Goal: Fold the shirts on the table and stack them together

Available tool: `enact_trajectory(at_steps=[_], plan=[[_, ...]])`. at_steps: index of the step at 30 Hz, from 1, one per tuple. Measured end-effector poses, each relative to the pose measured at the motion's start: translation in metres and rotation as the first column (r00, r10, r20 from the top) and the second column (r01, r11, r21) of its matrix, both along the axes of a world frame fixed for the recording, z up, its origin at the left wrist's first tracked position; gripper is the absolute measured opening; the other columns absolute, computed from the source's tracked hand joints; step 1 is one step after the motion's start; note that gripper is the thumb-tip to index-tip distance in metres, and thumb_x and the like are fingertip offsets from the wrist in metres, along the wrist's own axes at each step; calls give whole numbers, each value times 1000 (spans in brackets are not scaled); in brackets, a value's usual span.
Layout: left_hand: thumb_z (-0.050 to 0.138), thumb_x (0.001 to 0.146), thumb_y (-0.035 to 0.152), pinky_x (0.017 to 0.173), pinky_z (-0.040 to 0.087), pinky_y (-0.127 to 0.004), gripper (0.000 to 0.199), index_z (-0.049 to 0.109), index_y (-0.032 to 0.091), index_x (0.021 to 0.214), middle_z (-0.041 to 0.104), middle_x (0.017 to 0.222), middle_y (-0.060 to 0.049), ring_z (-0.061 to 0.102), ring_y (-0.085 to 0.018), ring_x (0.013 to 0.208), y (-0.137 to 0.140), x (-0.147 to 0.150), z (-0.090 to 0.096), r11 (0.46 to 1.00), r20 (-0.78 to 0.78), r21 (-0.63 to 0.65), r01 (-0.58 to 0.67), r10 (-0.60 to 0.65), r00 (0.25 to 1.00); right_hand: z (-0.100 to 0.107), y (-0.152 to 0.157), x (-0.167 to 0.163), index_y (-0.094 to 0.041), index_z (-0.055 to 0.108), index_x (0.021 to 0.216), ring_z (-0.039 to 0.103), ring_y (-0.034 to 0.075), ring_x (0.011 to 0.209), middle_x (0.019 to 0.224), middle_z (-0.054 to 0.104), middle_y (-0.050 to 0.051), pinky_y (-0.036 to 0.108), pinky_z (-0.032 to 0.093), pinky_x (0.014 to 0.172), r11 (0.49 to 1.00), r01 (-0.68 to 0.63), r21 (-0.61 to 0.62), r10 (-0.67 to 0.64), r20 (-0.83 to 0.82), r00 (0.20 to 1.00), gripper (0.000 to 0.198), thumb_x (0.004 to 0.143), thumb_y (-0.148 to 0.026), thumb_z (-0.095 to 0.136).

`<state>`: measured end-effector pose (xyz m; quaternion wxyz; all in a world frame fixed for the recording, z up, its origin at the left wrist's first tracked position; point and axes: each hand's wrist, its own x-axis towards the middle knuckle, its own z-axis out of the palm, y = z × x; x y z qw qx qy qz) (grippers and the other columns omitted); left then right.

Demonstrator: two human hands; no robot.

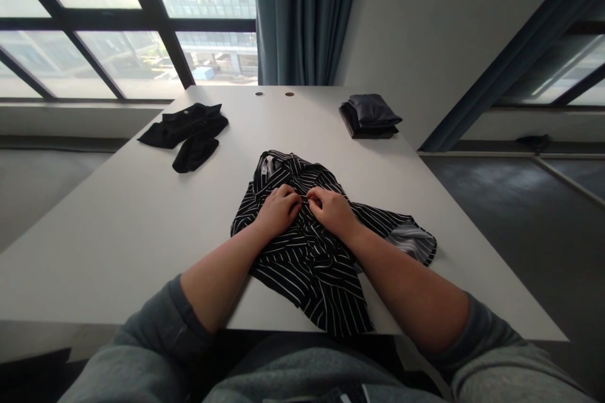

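A black shirt with white stripes (293, 242) lies rumpled on the white table in front of me. Its collar end, with a pale label inside, points away from me. One sleeve stretches out to the right, and the lower part reaches the table's near edge. My left hand (280, 209) and my right hand (331, 209) rest close together on the middle of the shirt. Both have their fingers pinched on the striped cloth, with a small gap between the hands. Whatever small detail sits under the fingertips is hidden.
On the white table (142, 233), a crumpled black garment (189, 129) lies at the far left. A stack of folded dark clothes (371, 114) sits at the far right. Two round cable holes are near the back edge. Behind are a blue curtain (302, 19) and windows.
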<state>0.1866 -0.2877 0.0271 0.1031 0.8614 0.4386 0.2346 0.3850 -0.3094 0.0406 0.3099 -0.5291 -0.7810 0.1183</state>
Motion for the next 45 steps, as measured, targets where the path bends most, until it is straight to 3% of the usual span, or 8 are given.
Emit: enact_trajectory(at_steps=[3, 9, 13, 19, 24, 29, 37, 45], plan=[[58, 99, 25, 106, 50, -45, 15, 72, 22, 105, 62, 118, -9, 61, -25, 112, 1, 0, -1, 1000, 82, -22, 4, -2, 997, -1, 0, 1, -22, 69, 109, 67, 21, 84, 89, 73, 3, 32, 50, 83, 999, -34, -21, 34, -17, 999, 22, 89, -14, 67], [62, 95, 23, 105, 52, -44, 12, 72, 23, 101, 64, 116, -8, 62, -25, 112, 1, -1, -2, 998, 112, -57, 25, -19, 994, -9, 5, 2, -20, 71, 99, 66, 24, 91, 94, 74, 6, 37, 50, 91, 1000, -15, -9, 15, 45, 999, 18, 85, -9, 67], [62, 95, 24, 104, 52, -44, 11, 72, 23, 101, 64, 115, -8, 62, -25, 111, 1, -1, -2, 998, 123, -54, 24, -17, 992, -7, 5, 2, -22, 70, 92, 65, 22, 85, 85, 71, 4, 36, 51, 86, 999, 30, 17, -29, -52, 998, 12, 87, -11, 65], [63, 96, 23, 103, 53, -42, 9, 72, 21, 99, 65, 113, -9, 63, -24, 109, -1, 0, 2, 999, 219, -28, 29, -22, 976, 2, -1, -1, -22, 72, 88, 65, 22, 90, 93, 69, 6, 36, 53, 84, 995, 15, 95, 12, -278, 960, 8, 91, -21, 64], [64, 97, 23, 101, 53, -40, 7, 71, 22, 99, 66, 109, -7, 64, -22, 109, -4, 0, 8, 1000, 309, -28, -3, 12, 951, 2, -3, -2, -23, 76, 93, 65, 20, 79, 88, 72, 3, 35, 54, 76, 1000, 1, -18, -9, -405, 914, 13, 91, -29, 65], [66, 95, 20, 99, 54, -39, 4, 69, 21, 96, 66, 107, -6, 65, -22, 105, -4, 1, 8, 1000, 360, -13, 13, -8, 933, -2, -3, -4, -22, 79, 96, 68, 20, 84, 93, 77, 4, 33, 54, 77, 995, -46, -91, 1, -446, 895, 17, 90, -31, 66], [68, 92, 15, 95, 54, -37, 7, 68, 22, 92, 66, 104, -4, 66, -20, 102, -3, 1, 9, 1000, 404, -26, 13, -1, 915, -6, 0, -2, -20, 81, 100, 65, 18, 71, 91, 79, 5, 31, 53, 67, 985, -62, -163, -23, -473, 881, 24, 89, -29, 61], [68, 92, 15, 93, 55, -36, 7, 68, 22, 91, 65, 102, -4, 66, -20, 99, -4, 1, 8, 1000, 417, -25, -5, 15, 909, -3, -2, -5, -20, 78, 98, 69, 20, 78, 89, 77, 5, 33, 56, 73, 967, -117, -228, -37, -577, 816, 27, 85, -43, 73]])
